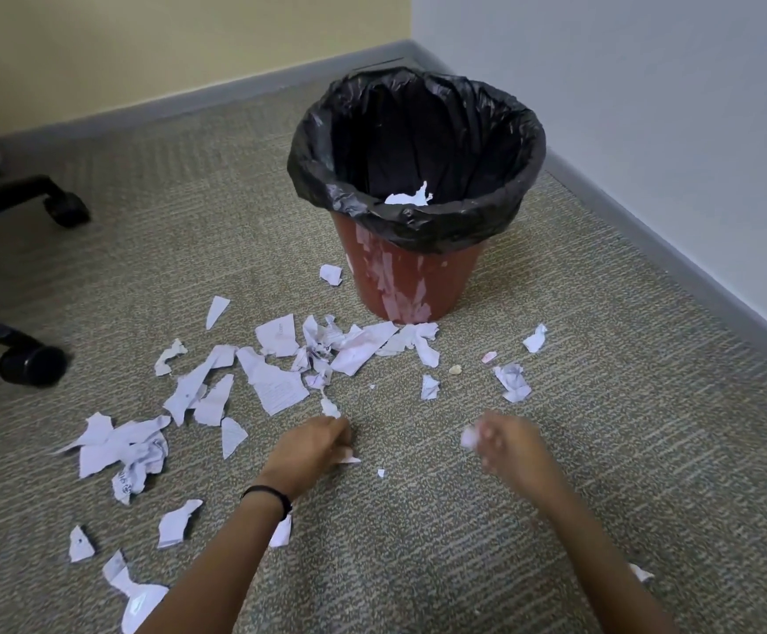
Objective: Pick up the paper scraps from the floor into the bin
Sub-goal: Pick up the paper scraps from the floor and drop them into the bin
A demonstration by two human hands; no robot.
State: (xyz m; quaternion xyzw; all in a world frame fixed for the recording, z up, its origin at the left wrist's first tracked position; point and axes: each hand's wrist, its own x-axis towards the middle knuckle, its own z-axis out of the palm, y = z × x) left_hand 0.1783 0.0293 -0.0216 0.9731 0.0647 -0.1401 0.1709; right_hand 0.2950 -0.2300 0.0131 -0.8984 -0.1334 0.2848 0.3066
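Both hands pinch small scraps: the left hand low on the floor, the right hand blurred. Loose pinches could drop bits short of the bin.

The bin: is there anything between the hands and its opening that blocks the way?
Nothing visible does. Between both hands, left and right, and the bin lie only flat paper scraps on carpet; its opening is uncovered.

Count: 1 bin, 1 black liner. Paper scraps on carpet: approx 30, some overlapping so can't be sure. 1 scrap inside bin. 2 chair casters. My 2 hands.
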